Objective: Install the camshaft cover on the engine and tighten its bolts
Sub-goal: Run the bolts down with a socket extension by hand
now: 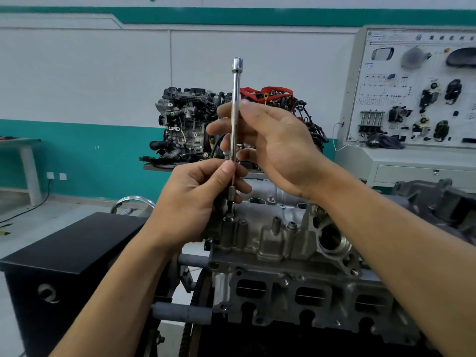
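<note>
Extension bar (235, 99) stands almost upright, its lower tip apparently seated on a bolt (228, 217) at the left end of the camshaft cover (278, 235), which sits on the engine (309, 300) directly below. Left hand (195, 202) pinches the lower shaft, nearest the bolt. Right hand (278, 145) curls round the middle, placed to spin it.

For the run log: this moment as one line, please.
extension bar upright on bolt | left hand holds its lower end | right hand pinches its middle | camshaft cover seated on engine
</note>
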`<state>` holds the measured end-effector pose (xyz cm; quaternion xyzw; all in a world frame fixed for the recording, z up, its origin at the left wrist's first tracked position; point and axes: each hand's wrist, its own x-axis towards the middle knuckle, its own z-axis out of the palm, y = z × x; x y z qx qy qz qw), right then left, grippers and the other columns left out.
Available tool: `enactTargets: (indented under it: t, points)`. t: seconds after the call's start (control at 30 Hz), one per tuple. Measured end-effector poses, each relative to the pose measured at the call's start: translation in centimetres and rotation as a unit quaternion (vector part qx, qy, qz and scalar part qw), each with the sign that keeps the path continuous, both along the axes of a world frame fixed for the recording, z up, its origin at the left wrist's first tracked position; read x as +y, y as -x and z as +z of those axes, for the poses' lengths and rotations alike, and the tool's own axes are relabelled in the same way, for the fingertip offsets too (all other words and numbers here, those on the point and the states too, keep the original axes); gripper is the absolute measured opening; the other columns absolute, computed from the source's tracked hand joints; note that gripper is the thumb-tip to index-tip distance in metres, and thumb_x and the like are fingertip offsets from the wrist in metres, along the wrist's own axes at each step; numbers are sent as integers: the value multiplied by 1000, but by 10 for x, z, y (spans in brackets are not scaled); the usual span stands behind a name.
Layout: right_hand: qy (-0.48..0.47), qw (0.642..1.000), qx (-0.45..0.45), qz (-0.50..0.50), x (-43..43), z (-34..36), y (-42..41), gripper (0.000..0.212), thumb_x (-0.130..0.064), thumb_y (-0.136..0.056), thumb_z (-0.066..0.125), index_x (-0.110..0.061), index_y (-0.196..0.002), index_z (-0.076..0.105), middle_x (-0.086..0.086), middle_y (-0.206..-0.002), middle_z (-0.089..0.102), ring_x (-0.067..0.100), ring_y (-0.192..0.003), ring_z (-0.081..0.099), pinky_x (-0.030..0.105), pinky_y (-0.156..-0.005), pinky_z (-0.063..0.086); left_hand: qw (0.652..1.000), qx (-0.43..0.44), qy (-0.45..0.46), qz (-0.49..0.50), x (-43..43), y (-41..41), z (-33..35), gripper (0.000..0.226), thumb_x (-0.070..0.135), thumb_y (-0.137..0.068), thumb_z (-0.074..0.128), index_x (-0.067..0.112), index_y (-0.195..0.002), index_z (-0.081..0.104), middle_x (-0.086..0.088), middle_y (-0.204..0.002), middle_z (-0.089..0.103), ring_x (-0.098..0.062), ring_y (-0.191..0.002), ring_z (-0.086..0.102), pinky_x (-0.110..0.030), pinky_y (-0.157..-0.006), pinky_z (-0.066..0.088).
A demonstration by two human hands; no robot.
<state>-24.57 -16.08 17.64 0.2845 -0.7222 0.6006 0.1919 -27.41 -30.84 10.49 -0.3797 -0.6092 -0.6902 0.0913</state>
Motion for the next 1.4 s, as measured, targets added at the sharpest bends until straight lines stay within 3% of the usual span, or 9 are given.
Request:
enactTargets:
  t: [0.2, 0.4, 0.7, 0.8, 0.9, 1.07, 1.17, 1.3, 1.4]
  points:
    - [26, 998, 43, -23, 1, 0, -2, 13, -15, -94, 62, -12, -82, 60, 1, -73, 70, 10, -68, 64, 19, -60, 47, 1000, 16, -15, 9, 2, -1, 1, 31, 41, -83, 69, 11, -88, 74, -7, -81, 77, -10, -66, 68, -18, -61, 52]
    - [3, 1000, 7, 0, 0, 0, -1, 25, -28, -104, 44, -15, -102, 66, 2, -97, 74, 18, -82, 62, 37, -76, 41, 1000, 5, -4, 9, 1, 0, 0, 31, 39, -90, 57, 14, -85, 75, -8, -82, 76, -12, -65, 67, -20, -60, 54]
    - [46, 998, 44, -27, 2, -1, -2, 14, -25, -87, 68, -14, -81, 62, 0, -73, 69, 10, -68, 61, 20, -61, 46, 999, 34, -29, 31, 3, -2, 0, 26, 35, -84, 68, 9, -85, 71, -3, -75, 76, -6, -61, 65, -15, -59, 50]
    - [15, 1000, 21, -7, 2, 0, 0, 20, -33, -98, 55, -16, -97, 66, 0, -89, 72, 16, -79, 59, 30, -69, 42, 1000, 23, -6, 12, 1, 0, 0, 28, 38, -89, 59, 13, -85, 71, -6, -80, 76, -10, -64, 66, -19, -60, 52]
    - [-2, 1000, 11, 1, 0, 0, -1, 23, -22, -105, 44, -16, -106, 66, 2, -94, 73, 17, -81, 62, 33, -72, 43, 1000, 4, -1, -12, -3, 1, 0, 32, 39, -92, 52, 14, -88, 71, -9, -82, 76, -13, -67, 67, -22, -62, 55]
    - [31, 999, 41, -16, -2, -1, -1, 3, -10, -91, 66, -10, -89, 64, 3, -75, 70, 9, -68, 64, 22, -60, 44, 1000, 18, -23, 1, 1, -2, -1, 31, 36, -86, 61, 9, -97, 70, -5, -77, 76, -10, -66, 68, -19, -62, 54]
    - [63, 995, 72, -28, 0, -1, -1, 15, -3, -83, 73, -10, -80, 60, 5, -72, 64, 8, -62, 61, 16, -58, 47, 998, 42, -25, 28, 3, -2, -1, 28, 30, -83, 69, 3, -86, 69, -2, -74, 76, -6, -61, 65, -14, -59, 49]
    - [36, 998, 48, -11, 1, -1, -2, 6, -17, -94, 63, -14, -99, 66, -2, -82, 65, 9, -76, 59, 23, -65, 44, 1000, 27, 0, 1, -1, -1, 0, 29, 33, -88, 60, 9, -89, 75, -6, -80, 77, -9, -70, 69, -15, -63, 52]
    - [10, 1000, 20, 1, 0, 0, -2, 22, -21, -104, 46, -16, -104, 68, 0, -93, 71, 15, -86, 61, 30, -70, 43, 1000, 5, 7, -23, -4, 0, 1, 32, 34, -92, 53, 11, -92, 74, -8, -83, 77, -12, -71, 69, -18, -65, 53]
